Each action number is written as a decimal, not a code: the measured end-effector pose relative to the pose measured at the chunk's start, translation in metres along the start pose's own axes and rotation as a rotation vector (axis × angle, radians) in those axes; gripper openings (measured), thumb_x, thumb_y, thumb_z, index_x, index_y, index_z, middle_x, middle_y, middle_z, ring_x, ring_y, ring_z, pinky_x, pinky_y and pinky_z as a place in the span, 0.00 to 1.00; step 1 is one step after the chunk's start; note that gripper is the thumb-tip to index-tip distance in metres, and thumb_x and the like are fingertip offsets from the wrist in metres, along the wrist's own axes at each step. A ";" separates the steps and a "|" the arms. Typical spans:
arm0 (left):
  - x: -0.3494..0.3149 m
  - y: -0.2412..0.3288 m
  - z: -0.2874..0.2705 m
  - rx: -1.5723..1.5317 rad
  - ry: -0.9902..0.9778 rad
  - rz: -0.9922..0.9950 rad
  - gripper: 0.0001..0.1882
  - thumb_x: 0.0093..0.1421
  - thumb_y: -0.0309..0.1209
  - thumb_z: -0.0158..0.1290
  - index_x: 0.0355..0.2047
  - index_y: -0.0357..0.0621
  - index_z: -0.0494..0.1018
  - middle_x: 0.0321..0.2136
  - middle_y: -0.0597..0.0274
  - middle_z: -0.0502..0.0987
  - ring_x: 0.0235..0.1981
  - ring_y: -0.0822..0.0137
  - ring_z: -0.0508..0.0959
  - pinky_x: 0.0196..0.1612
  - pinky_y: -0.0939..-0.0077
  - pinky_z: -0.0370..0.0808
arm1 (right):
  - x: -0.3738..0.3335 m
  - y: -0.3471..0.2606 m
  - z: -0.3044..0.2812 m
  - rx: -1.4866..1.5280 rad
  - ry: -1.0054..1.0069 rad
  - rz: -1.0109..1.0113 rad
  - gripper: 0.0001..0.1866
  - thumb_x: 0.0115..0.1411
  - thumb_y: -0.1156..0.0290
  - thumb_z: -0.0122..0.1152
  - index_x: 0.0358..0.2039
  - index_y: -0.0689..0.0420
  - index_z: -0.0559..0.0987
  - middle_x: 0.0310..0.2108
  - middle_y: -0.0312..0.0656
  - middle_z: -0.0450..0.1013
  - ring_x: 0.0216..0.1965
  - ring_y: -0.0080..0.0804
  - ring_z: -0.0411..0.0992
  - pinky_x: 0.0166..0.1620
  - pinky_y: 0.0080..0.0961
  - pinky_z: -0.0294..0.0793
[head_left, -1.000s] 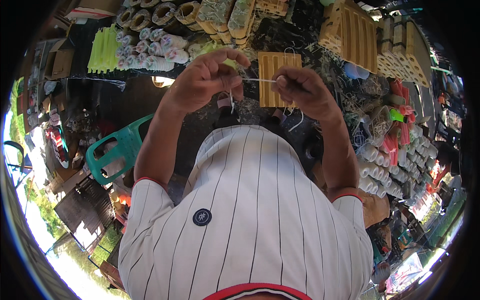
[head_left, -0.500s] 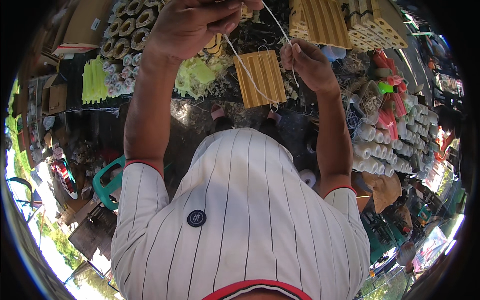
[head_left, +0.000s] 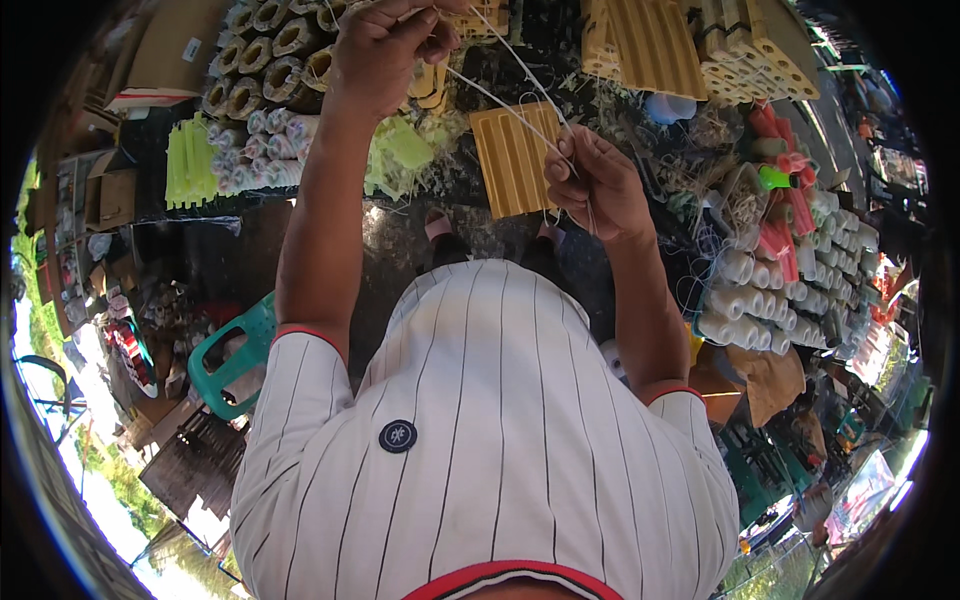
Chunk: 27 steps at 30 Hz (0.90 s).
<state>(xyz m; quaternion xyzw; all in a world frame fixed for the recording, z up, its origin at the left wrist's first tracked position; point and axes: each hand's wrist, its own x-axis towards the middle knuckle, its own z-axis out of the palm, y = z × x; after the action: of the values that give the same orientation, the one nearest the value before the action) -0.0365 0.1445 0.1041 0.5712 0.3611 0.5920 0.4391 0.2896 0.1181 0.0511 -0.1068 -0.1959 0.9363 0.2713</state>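
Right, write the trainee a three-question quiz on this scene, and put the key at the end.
1. Multiple choice: what stretches between the left hand and the right hand?
a) a red ribbon
b) white string
c) a metal chain

2. True or false: in the picture, the right hand is higher up than the left hand.

3. Fill in the blank: the green chair is on the person's ____ side.

Key:
1. b
2. False; the left hand is higher.
3. left
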 end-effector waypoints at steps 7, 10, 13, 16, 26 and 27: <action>-0.068 -0.048 0.052 0.980 -0.148 -0.243 0.15 0.63 0.13 0.51 0.46 0.35 0.83 0.42 0.49 0.83 0.42 0.53 0.85 0.46 0.59 0.86 | -0.068 0.077 -0.037 -0.250 0.396 0.007 0.09 0.77 0.65 0.55 0.42 0.56 0.77 0.29 0.35 0.71 0.23 0.15 0.61 0.26 0.16 0.61; -0.088 -0.108 0.054 0.959 -0.358 -0.378 0.22 0.57 0.11 0.54 0.52 0.38 0.82 0.50 0.49 0.81 0.47 0.48 0.83 0.50 0.60 0.84 | -0.072 0.145 -0.082 -0.439 0.627 0.059 0.11 0.76 0.64 0.57 0.40 0.59 0.78 0.28 0.34 0.74 0.25 0.18 0.65 0.29 0.20 0.65; -0.096 -0.164 0.044 1.047 -0.452 -0.259 0.24 0.57 0.11 0.53 0.53 0.37 0.80 0.50 0.46 0.81 0.48 0.43 0.82 0.51 0.54 0.82 | -0.066 0.191 -0.117 -0.775 0.750 0.004 0.13 0.74 0.65 0.58 0.40 0.63 0.80 0.29 0.39 0.78 0.29 0.24 0.72 0.34 0.26 0.71; -0.091 -0.215 0.024 1.145 -0.445 -0.258 0.24 0.57 0.15 0.55 0.54 0.42 0.80 0.48 0.46 0.82 0.49 0.44 0.82 0.52 0.52 0.81 | -0.063 0.203 -0.131 -1.003 0.826 0.060 0.13 0.71 0.65 0.61 0.41 0.65 0.82 0.29 0.45 0.80 0.32 0.31 0.77 0.38 0.31 0.75; -0.057 -0.255 0.014 1.228 -0.545 -0.103 0.19 0.58 0.18 0.59 0.50 0.45 0.82 0.42 0.52 0.82 0.46 0.45 0.83 0.49 0.50 0.82 | -0.050 0.201 -0.146 -1.066 1.092 0.052 0.16 0.67 0.61 0.63 0.41 0.64 0.84 0.30 0.49 0.82 0.34 0.45 0.81 0.40 0.36 0.77; -0.056 -0.255 0.012 1.191 -0.535 -0.095 0.19 0.57 0.18 0.59 0.50 0.45 0.82 0.42 0.51 0.82 0.47 0.45 0.82 0.49 0.50 0.82 | -0.051 0.201 -0.145 -1.123 1.114 0.043 0.16 0.66 0.61 0.65 0.40 0.64 0.84 0.30 0.49 0.81 0.34 0.46 0.81 0.42 0.38 0.76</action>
<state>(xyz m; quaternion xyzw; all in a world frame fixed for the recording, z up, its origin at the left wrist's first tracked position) 0.0007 0.1820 -0.1520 0.8277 0.5305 0.1082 0.1480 0.2823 -0.0211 -0.1602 -0.6845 -0.4723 0.5114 0.2167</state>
